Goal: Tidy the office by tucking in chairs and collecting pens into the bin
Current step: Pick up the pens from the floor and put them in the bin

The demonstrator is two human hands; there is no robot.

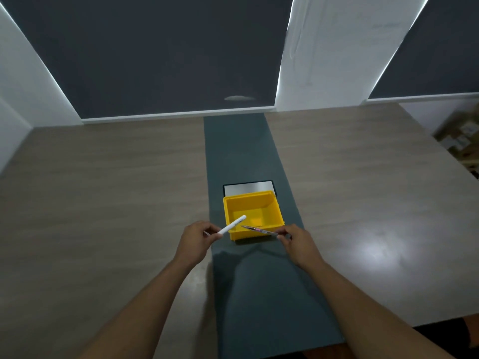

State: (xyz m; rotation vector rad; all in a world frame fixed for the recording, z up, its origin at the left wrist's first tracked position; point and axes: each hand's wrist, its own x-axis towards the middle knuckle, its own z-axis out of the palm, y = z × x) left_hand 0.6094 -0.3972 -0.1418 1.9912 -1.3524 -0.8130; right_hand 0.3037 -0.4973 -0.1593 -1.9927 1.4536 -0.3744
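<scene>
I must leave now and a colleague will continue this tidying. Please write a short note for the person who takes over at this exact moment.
Left hand: pinches a white pen, its tip angled over the yellow bin.
Right hand: pinches a clear pen, its tip over the bin's near edge.
The bin sits on the dark strip down the middle of the table, partly over a silver panel.
Done: both pens picked up and brought to the bin; the bin looks empty.
Left: release both pens into the bin. No other pens or chairs are in view, so check the room.
</scene>
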